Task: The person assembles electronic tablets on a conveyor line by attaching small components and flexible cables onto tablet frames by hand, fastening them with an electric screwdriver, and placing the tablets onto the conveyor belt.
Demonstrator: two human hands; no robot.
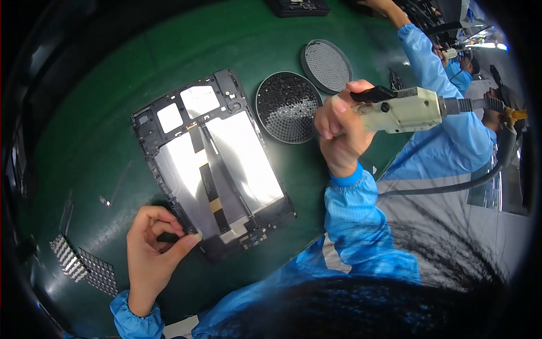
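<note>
An opened tablet chassis (251, 164) lies tilted on the green table, with a black frame, shiny metal plates and dark flex cables down its middle. My left hand (148, 257) grips its near left edge between thumb and fingers. My right hand (344, 133) is wrapped round a pale cream power screwdriver (403, 112), held up to the right of the chassis; its bit is hidden behind my fingers. Just left of that hand sits a round perforated dish (291, 121), its far part heaped with small black screws.
A second round perforated dish (327, 66) stands behind the first. Dark and silvery mesh-like strips (97, 271) lie at the near left. The screwdriver's grey hose (451, 186) curves down at right. A co-worker's blue sleeve (432, 62) reaches over the table's far right.
</note>
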